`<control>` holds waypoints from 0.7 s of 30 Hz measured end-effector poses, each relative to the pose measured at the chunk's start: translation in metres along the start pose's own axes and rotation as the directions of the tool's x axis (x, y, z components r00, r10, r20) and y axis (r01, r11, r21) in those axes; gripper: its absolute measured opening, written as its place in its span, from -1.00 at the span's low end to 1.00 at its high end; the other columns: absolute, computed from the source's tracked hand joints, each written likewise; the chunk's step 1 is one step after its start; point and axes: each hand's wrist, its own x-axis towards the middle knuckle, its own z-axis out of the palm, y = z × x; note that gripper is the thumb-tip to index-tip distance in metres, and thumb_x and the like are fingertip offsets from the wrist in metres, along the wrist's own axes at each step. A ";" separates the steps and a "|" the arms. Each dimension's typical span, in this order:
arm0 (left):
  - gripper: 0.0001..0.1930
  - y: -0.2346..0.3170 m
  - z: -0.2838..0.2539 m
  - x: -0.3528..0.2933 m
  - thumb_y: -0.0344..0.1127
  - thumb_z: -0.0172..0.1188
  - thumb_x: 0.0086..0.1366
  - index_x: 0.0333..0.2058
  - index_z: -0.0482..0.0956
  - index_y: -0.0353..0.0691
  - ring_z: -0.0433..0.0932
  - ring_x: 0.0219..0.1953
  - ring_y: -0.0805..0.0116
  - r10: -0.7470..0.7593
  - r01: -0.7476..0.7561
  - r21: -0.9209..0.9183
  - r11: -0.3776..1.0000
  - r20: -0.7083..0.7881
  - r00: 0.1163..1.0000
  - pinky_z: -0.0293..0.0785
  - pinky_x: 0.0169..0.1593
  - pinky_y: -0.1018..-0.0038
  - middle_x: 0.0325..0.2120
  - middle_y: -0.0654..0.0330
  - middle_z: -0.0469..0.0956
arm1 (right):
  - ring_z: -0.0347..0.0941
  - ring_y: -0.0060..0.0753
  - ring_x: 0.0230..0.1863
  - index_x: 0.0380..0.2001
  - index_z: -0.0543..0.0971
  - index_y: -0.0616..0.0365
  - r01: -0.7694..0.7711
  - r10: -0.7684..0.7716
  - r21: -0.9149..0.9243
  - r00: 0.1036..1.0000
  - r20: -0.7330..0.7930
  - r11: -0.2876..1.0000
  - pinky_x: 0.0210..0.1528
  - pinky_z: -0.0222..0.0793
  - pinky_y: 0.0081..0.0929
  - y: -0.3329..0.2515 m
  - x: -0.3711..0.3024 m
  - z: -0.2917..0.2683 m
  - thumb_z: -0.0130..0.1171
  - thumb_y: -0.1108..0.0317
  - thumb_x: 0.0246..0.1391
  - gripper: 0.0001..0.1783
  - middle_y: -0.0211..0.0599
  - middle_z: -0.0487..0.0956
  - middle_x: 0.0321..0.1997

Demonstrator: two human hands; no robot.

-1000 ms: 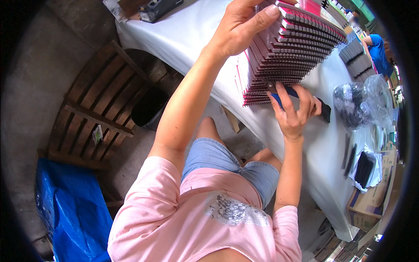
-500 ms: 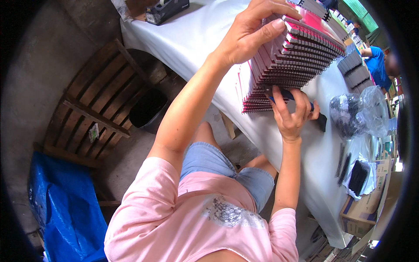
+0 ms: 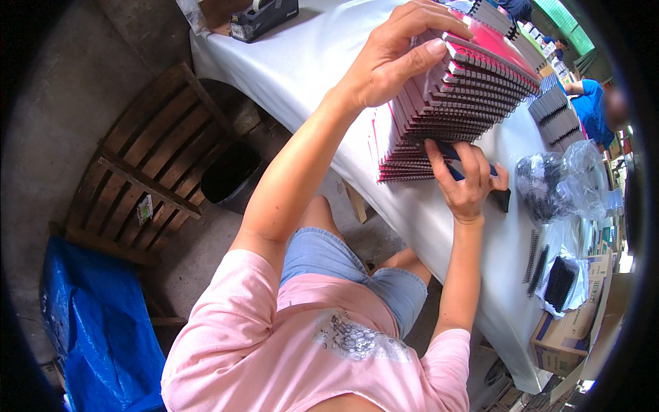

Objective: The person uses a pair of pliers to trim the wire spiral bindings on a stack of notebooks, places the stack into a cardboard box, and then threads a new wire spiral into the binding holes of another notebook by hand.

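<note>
A tall stack of spiral notebooks (image 3: 473, 89) with pink covers and dark coil bindings stands on the white-covered table. My left hand (image 3: 401, 58) grips the top corner of the stack, its thumb along the page edges and its fingers over the cover. Lower down, beside the coils, my right hand (image 3: 467, 180) is closed around pliers (image 3: 452, 169) with dark blue handles. Their jaws are at the coil ends on the near side of the stack, partly hidden by the fingers and shadow.
A tape dispenser (image 3: 264, 17) sits at the table's far left. To the right are a clear plastic bag of black coils (image 3: 546, 182), loose coils (image 3: 563, 281), more notebooks (image 3: 555, 113) and a cardboard box (image 3: 573, 323). A wooden slatted bench (image 3: 137, 172), dark bin (image 3: 237, 182) and co-worker in blue (image 3: 590, 113) surround the table.
My right hand and the pliers have shifted slightly right and down along the coils. My left hand keeps its hold on the stack, and the view has tilted a little.
</note>
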 end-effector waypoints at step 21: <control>-0.64 -0.011 0.000 -0.007 -0.17 -0.02 0.29 -0.08 0.46 -0.31 0.25 0.14 0.12 0.066 -0.065 0.008 0.998 -0.040 0.997 0.05 0.21 0.20 -0.06 0.05 0.42 | 0.51 -0.51 -0.49 -0.27 0.62 0.26 -0.810 0.585 0.579 0.423 0.692 -0.099 -0.48 0.39 -0.63 -0.058 0.007 -0.026 0.37 0.29 -0.11 -0.67 -0.29 0.61 -0.43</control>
